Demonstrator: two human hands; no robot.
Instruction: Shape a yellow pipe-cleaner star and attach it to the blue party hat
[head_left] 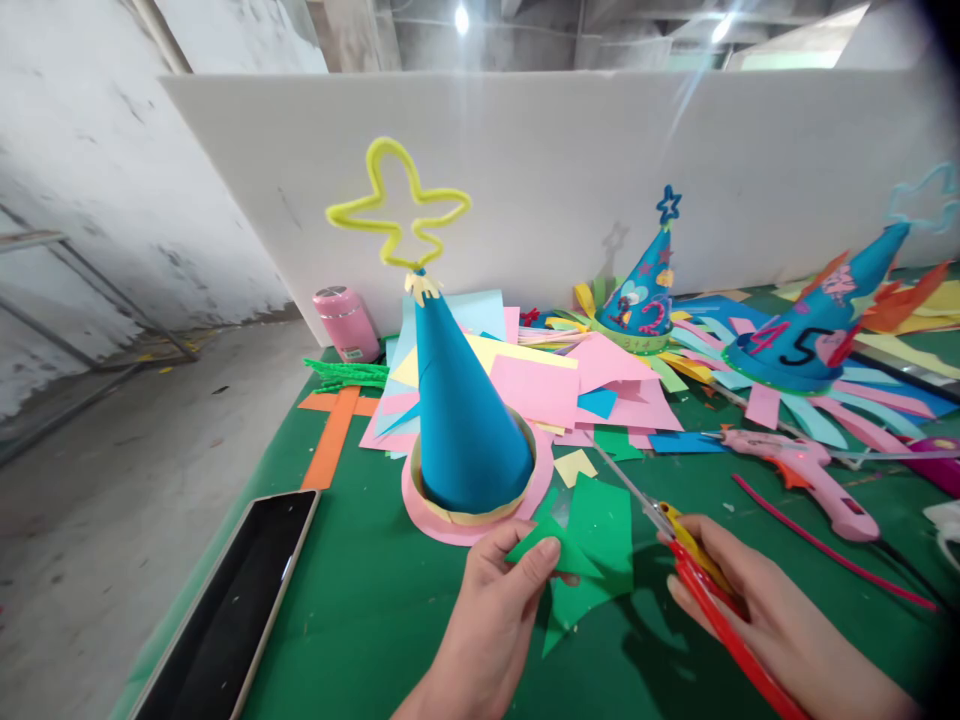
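My left hand point(504, 600) pinches a small piece of green paper point(562, 552) between thumb and fingers. Beneath and beyond it, a larger green paper sheet point(606, 530) lies on the table. My right hand point(750, 590) grips a pair of scissors point(694, 570) with red and yellow handles, its blades pointing up and left, apart from the paper. Just past my left hand stands a blue paper cone hat point(469, 420) with a pink brim point(442, 527). A yellow pipe-cleaner star point(399, 205) rises from its tip.
A phone point(232, 600) lies at the left edge, near orange strips point(331, 440) and green pipe cleaners point(345, 374). Behind are coloured sheets point(536, 388) and a pink container point(346, 325). Rightward stand two decorated hats point(641, 290) and a pink glue gun point(806, 470).
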